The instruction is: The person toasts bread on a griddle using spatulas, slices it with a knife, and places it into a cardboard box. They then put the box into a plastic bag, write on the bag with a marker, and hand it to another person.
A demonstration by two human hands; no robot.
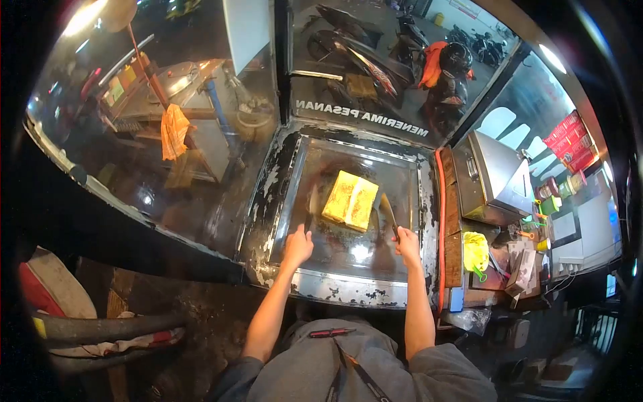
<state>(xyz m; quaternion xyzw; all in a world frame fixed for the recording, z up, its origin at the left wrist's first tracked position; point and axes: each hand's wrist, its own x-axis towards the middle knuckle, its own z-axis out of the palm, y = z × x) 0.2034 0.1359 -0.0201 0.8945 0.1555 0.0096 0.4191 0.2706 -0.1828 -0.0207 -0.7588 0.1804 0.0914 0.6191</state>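
Observation:
A square, golden-yellow folded martabak (351,201) lies on the dark, oily griddle (321,251). A pale strip crosses its top, and browned patches show on its sides. My left hand (298,248) is closed on the handle of a spatula (313,199), whose narrow blade points away from me, just left of the martabak. On the other side, my right hand (407,246) grips a second spatula (388,211). Its broad blade stands tilted close to the martabak's right edge.
A glass panel with reversed lettering (362,118) rises behind the griddle. Along the right run an orange hose (440,201), a steel box (492,177), a yellow cloth (476,251) and cartons (522,268). Motorbikes (368,60) stand beyond the glass. A padded seat (60,288) is at lower left.

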